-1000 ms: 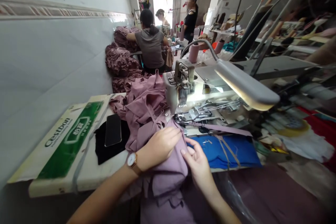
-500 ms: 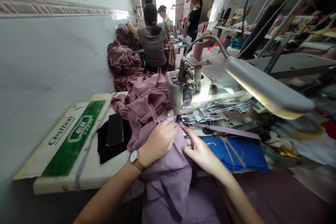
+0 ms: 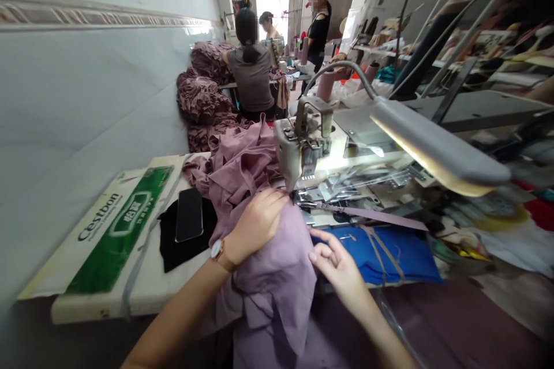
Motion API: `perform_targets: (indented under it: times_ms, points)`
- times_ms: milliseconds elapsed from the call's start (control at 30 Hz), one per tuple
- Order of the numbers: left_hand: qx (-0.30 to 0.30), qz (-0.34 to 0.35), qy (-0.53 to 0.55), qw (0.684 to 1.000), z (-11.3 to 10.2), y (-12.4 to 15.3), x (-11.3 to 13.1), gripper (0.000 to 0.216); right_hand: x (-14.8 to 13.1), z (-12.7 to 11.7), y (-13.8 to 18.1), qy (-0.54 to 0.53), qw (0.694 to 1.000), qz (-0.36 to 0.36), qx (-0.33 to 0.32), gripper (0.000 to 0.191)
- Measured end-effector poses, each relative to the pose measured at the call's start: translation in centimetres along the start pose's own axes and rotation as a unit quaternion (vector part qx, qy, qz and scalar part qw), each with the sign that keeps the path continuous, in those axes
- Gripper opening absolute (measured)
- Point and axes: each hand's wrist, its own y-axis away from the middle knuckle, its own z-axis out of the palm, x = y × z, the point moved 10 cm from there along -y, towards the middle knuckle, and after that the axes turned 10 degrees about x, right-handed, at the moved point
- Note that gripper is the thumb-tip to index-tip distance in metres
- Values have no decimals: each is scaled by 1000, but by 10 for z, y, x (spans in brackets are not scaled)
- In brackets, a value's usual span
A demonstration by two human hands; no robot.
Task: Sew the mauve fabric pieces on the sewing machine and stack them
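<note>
1. Far L: tiled wall point(image 3: 108, 86) w/ patterned border, running back alongside the table point(image 3: 167, 285).
2. Table's L end: Cestbon cardboard point(image 3: 115, 242), white & green, lying flat, print up.
3. R of that: black cloth point(image 3: 169, 245) w/ smartphone point(image 3: 189, 216) on top, dark screen up.
4. Behind, by wall: ruffled garment pile point(image 3: 199, 95), dusky mauve, heaped high.
5. Bkgd ctr: seated co-worker point(image 3: 251, 78), grey top, back to cam.
6. L hand point(image 3: 262, 216), wristwatch point(image 3: 217, 249) on wrist: palm down on mauve fabric point(image 3: 281, 265), fingers close tog. & slightly bent, tips near presser foot point(image 3: 298, 196). Pressing or gripping? Can't tell, undersides hidden.
7. Mauve fabric: bunched on table L of sewing machine point(image 3: 288, 147), runs under L hand to foot area, hangs over front edge in folds.
8. Sewing machine: head just beyond L hand; pinkish thread cone point(image 3: 325, 86) upright behind.
9. Bkgd, R of ctr: standing person point(image 3: 319, 34), black top.
10. R hand point(image 3: 335, 262): thumb & index tips at fabric's R edge, w/ gap btwn; other fingers curled. Can't tell if edge is pinched.
11. Blue bundle point(image 3: 359, 253) behind R hand, tan ties across; mauve strip point(image 3: 376, 216) runs from foot area out R, along its far side.
12. Lamp point(image 3: 441, 144): grey, bendy neck, lit, above machine's R side.
</note>
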Motion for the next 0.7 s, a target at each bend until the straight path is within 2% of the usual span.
perform_targets:
  times_ms: [67, 133, 167, 200, 233, 267, 333, 400, 467, 500, 533, 600, 667, 700]
  points:
    - [86, -32, 5, 996, -30, 16, 7, 31, 10, 6, 13, -12, 998, 44, -53, 35]
    - [144, -129, 36, 981, -53, 47, 8, 16, 12, 18, 31, -33, 987, 84, -130, 30]
    - [137, -206, 72, 966, -52, 68, 5, 16, 11, 23, 40, -49, 980, 99, -164, 31]
    - [101, -309, 129, 937, -40, 94, -1, 27, 8, 27, 48, -63, 973, 109, -194, 34]
    - [42, -421, 203, 883, -18, 124, -2, 41, 3, 30, 54, -70, 967, 113, -219, 38]
    - [-25, -521, 274, 808, 8, 155, 4, 55, -3, 33, 58, -67, 963, 108, -238, 39]
    - [-116, -636, 406, 645, 53, 199, 37, 73, -16, 37, 62, -31, 961, 73, -266, 34]
    - [-117, -663, 537, 508, 78, 204, 69, 80, -29, 42, 63, 17, 955, 29, -295, 28]
    - [-65, -637, 663, 387, 84, 184, 88, 70, -41, 45, 63, 54, 945, -11, -322, 28]
    - [-38, -617, 709, 339, 81, 170, 92, 63, -47, 46, 63, 69, 941, -31, -331, 28]
    - [-16, -599, 735, 317, 76, 158, 91, 60, -52, 46, 64, 85, 936, -51, -339, 29]
    - [17, -588, 743, 321, 63, 139, 79, 59, -58, 48, 67, 124, 925, -86, -349, 27]
    - [45, -610, 705, 359, 52, 128, 58, 57, -57, 52, 73, 176, 912, -106, -356, 23]
    - [64, -623, 675, 390, 46, 123, 45, 54, -53, 54, 77, 202, 905, -108, -357, 22]
